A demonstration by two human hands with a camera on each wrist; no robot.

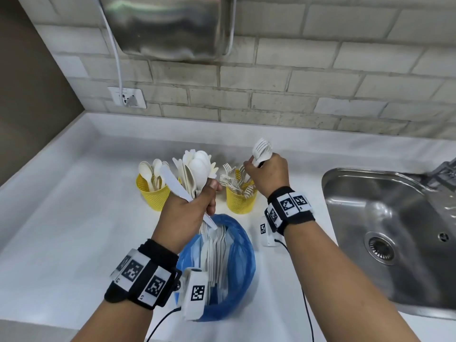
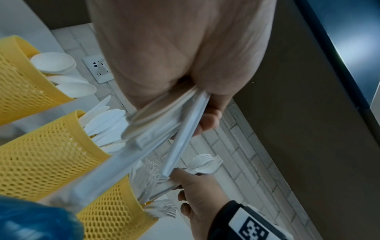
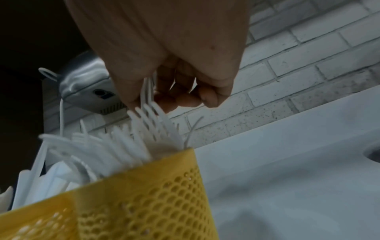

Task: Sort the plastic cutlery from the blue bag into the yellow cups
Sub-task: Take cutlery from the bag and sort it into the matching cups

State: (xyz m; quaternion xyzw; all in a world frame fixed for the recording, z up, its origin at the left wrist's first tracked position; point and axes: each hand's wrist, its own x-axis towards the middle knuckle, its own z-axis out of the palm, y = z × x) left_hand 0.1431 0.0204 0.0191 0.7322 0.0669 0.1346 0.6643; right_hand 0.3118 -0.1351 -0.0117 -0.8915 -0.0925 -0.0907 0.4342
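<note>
My left hand (image 1: 208, 197) grips a mixed bundle of white spoons and knives (image 1: 196, 166), held upright above the blue bag (image 1: 243, 265). More cutlery lies inside the bag. My right hand (image 1: 259, 169) holds a few white forks (image 1: 262, 150) just over the right yellow cup (image 1: 240, 201), which is full of forks (image 3: 131, 142). The left yellow cup (image 1: 151, 193) holds spoons. A middle yellow cup (image 2: 47, 154) with knives shows in the left wrist view; my left hand hides it in the head view.
A steel sink (image 1: 394, 230) with a tap (image 1: 444, 169) lies to the right in the white counter (image 1: 74, 218). A brick wall runs behind, with a socket (image 1: 128, 97), a white cord and a metal unit (image 1: 167, 25) above it.
</note>
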